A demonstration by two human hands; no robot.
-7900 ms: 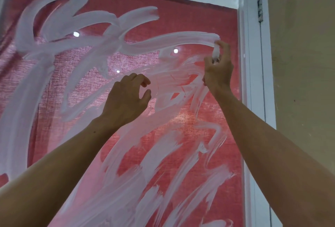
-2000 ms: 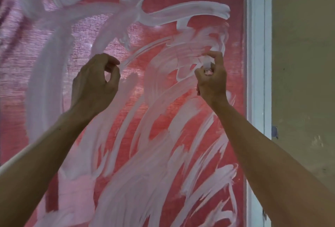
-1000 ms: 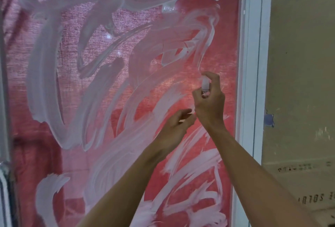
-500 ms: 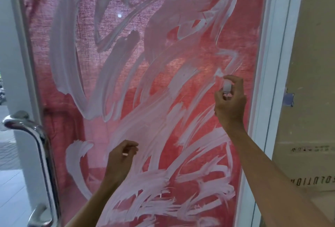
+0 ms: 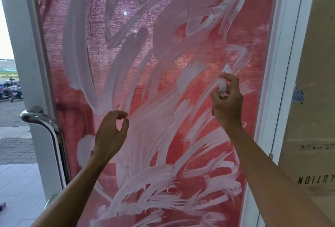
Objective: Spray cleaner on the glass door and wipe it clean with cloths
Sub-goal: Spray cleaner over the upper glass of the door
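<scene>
The glass door (image 5: 112, 27) fills the view, red cloth behind it and wide white smears of cleaner across the pane. My right hand (image 5: 227, 105) is raised at the right side of the pane, shut on a small clear spray bottle (image 5: 222, 85), with my index finger on its top and the nozzle towards the glass. My left hand (image 5: 110, 134) hovers lower at the centre left, fingers curled with thumb and forefinger nearly touching; whether it pinches anything is unclear. No cloth is visible.
A chrome door handle (image 5: 49, 136) runs down the white frame (image 5: 23, 63) at left. Beyond it lie an outdoor pavement and parked motorbikes (image 5: 10, 89). At right stands a white jamb (image 5: 282, 63) and a beige wall with mirrored lettering (image 5: 315, 183).
The view and both hands have dropped from the top of the pane to its middle. My left hand swung left and rose slightly; my right hand keeps the bottle against the glass.
</scene>
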